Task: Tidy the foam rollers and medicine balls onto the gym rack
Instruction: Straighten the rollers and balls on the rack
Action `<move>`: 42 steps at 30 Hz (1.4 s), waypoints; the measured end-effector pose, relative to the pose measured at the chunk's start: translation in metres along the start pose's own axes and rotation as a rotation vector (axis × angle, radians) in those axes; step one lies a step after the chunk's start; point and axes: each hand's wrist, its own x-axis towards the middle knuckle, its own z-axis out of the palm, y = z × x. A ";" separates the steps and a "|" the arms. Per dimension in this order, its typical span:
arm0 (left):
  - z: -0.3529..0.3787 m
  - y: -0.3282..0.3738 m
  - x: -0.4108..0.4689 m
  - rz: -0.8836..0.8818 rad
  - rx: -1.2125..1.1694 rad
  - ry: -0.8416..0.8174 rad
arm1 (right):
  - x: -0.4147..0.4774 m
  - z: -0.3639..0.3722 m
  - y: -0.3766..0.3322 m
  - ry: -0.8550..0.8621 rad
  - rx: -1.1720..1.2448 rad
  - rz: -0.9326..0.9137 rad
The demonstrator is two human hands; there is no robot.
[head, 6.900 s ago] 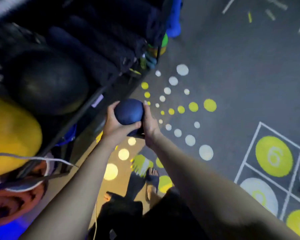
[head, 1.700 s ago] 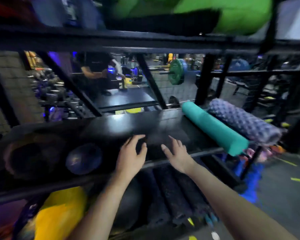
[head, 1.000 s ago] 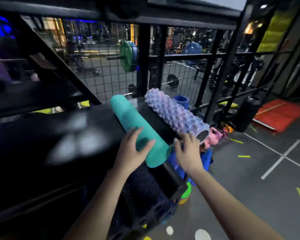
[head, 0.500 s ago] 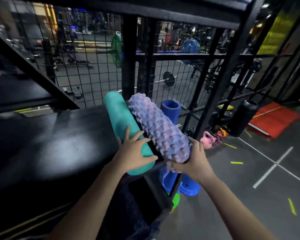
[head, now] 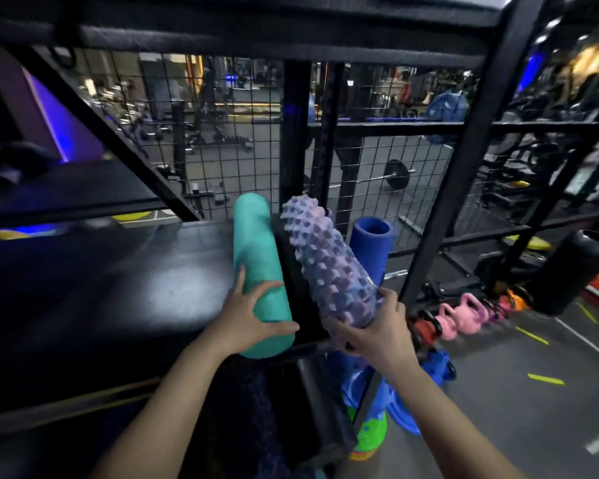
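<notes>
1. My left grip is released. Its fingers are spread flat against the near end of the teal foam roller, and the thumb lies across the end face. It steadies the roller and does not clasp it.
2. My right grip is grasping the near end of the purple spiked roller, with the fingers curled under it.
3. The teal foam roller lies lengthwise on the black rack shelf, and its near end juts a little past the front edge. The spiked roller sits just right of it with a dark gap between them, angled so the far ends are nearer than the near ends. I cannot tell whether it rests fully on the shelf or is partly carried.
4. I judge the step in hand to be squaring both rollers side by side.
5. To do it well I would:
   - press the teal roller straight back until its end is flush;
   - swing the spiked roller's near end toward the teal roller until the two run parallel and touch;
   - hold on until its knobs settle.
6. The risk is the open side of the shelf, away from the teal roller. A roller slipping there would drop toward the upright blue roller and the pink kettlebells on the floor.
</notes>
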 end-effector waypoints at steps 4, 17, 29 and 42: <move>0.000 -0.007 -0.015 0.029 -0.148 0.125 | 0.010 -0.004 0.006 0.018 0.291 0.144; 0.072 0.052 0.005 0.109 0.084 0.270 | 0.016 -0.074 -0.054 0.045 0.937 0.377; 0.060 0.019 0.000 0.123 -0.353 0.313 | -0.005 -0.046 -0.056 0.128 0.713 0.186; -0.045 0.032 -0.035 -0.188 -0.118 0.245 | -0.052 0.089 -0.106 -0.040 -0.260 -0.447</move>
